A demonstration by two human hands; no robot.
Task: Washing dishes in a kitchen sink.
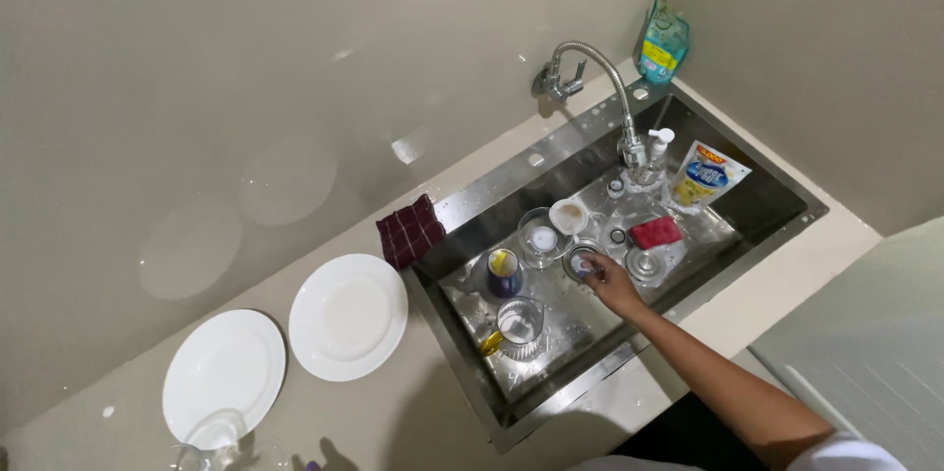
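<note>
My right hand (610, 281) reaches down into the steel sink (551, 151), its fingertips on a small round metal strainer (580, 259) at the sink's middle. Whether the fingers grip the strainer or only touch it is too small to tell. Just left of the hand stands a clear glass bowl (539, 237) with a small white bowl (568, 215) behind it. A second round metal strainer (646, 265) lies right of the hand, next to a red sponge (655, 232). My left hand is out of sight.
A blue cup (504, 273) and a clear glass (520, 322) stand in the sink's left part. A curved faucet (602, 66), a pump bottle (661, 142) and a detergent pouch (704, 176) are at the back. Two white plates (347, 316) (224, 376) and a dark red cloth (410, 231) lie on the counter.
</note>
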